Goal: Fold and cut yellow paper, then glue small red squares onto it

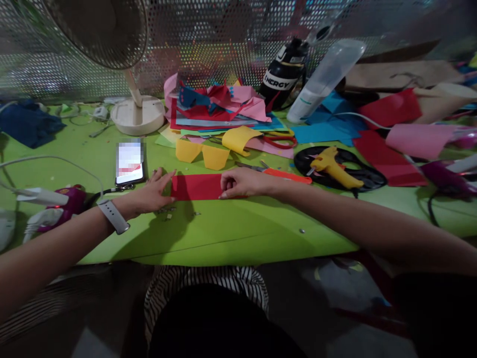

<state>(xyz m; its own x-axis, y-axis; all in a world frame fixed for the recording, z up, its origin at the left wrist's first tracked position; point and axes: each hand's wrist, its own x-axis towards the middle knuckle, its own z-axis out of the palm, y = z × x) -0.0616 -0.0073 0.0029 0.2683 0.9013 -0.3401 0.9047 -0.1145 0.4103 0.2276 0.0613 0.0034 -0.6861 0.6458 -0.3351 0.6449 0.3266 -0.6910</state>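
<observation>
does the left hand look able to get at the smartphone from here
Probably yes: the smartphone lies close to the left hand, and nothing visible blocks the way.

dim, dark below | soft shadows on green tabletop (231, 228) | phone screen (128, 161) glows | edges stretched

Your single camera looks from your head, forward and down across the close green table (238, 226) toward a perforated screen (208, 52).

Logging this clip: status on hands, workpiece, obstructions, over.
Left hand spread at left end of red paper strip. Right hand curled over its right part. Strip flat on green tabletop. Yellow glasses-shaped cutout just beyond, not overlapping.
</observation>
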